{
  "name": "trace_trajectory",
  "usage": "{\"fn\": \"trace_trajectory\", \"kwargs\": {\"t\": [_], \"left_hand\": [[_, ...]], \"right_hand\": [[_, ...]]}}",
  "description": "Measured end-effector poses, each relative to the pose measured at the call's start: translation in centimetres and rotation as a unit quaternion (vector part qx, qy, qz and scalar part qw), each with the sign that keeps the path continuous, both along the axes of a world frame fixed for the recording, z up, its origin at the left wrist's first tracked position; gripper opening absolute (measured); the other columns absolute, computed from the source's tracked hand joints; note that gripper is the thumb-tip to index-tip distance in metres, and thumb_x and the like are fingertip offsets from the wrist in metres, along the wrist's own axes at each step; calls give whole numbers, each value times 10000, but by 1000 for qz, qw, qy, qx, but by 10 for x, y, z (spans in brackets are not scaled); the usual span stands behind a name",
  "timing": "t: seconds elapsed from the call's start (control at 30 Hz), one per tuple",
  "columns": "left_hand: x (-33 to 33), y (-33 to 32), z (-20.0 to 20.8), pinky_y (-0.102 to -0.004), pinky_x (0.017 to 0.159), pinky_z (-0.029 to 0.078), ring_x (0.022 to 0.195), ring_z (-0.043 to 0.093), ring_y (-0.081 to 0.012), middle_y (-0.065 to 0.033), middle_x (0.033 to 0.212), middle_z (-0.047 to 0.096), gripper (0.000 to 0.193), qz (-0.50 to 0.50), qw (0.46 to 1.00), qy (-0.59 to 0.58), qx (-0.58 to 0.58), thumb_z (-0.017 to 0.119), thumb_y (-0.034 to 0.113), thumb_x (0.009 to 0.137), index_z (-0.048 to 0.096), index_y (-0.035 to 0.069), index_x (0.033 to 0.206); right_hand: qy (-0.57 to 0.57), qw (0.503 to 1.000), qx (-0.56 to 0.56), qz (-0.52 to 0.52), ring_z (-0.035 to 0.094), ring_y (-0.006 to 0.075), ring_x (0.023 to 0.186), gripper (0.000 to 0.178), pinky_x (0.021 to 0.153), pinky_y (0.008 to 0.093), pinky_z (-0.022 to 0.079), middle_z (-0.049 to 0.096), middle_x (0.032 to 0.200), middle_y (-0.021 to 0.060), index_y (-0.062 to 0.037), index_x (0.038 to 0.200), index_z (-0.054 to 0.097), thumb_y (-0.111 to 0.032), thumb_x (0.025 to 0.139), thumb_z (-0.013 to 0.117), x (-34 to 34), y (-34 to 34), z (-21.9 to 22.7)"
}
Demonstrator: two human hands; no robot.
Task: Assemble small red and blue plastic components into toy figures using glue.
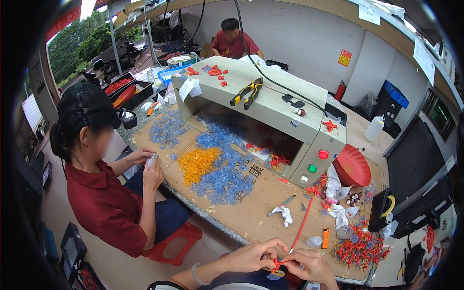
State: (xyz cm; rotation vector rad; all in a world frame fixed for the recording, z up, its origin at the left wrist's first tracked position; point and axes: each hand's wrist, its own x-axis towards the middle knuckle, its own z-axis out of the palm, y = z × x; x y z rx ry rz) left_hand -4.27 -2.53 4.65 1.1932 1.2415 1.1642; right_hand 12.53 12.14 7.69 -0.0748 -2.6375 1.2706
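Observation:
My left hand [258,255] pinches a small red plastic piece [276,263] at the table's near edge. On the other side of that piece the fingers of my right hand [308,265] are closed on it. Below it hangs a clear bluish and yellow part [276,276], partly hidden. A thin red rod [302,223] slants up from beside my right fingertips; whether they touch it I cannot tell. Close to my right hand lie an orange lighter [326,238], a small translucent bottle [314,241] and a heap of red and blue pieces [360,249].
A grey metal box machine [251,104] stands mid-table, with pliers [247,93] on top. Blue clear pieces [224,174] and orange pieces [197,165] pile before it. A co-worker in dark red [104,198] sits at left; another person [236,43] sits behind. A red bowl [353,166] leans at right.

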Motion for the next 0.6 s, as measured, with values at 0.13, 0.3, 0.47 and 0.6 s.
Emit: {"fn": "trace_trajectory", "kwargs": {"t": [0.13,0.3,0.47,0.6], "left_hand": [[-2,2,3,-256,638,438,653,551,-111,-32,736,629,425,4,1000,-11,-12,620,33,805,497,70,1210],[-4,6,-3,-253,622,437,637,539,-85,-25,713,587,417,0,1000,-6,4,595,1,831,469,64,1224],[-4,3,-3,-252,628,441,641,545,-84,-22,708,585,422,6,1000,-6,-3,598,1,829,468,65,1225],[-6,6,0,-254,631,441,642,543,-87,-23,708,584,434,-2,1000,-7,-9,601,3,823,466,69,1231]], "right_hand": [[2,1000,-2,1,616,174,590,119,505,275,474,657,735,84,-22,892,693,-56,779,709,-2,3,-3],[-3,1000,-4,1,619,168,599,118,511,273,473,659,740,82,-24,898,694,-48,783,703,-3,6,-4],[-1,1000,-10,10,618,161,602,122,513,271,471,659,741,81,-24,902,695,-44,782,704,-6,6,-5],[-15,1000,-7,1,620,184,610,166,541,292,488,636,729,79,-35,935,683,-42,771,708,-4,7,-7]]}}
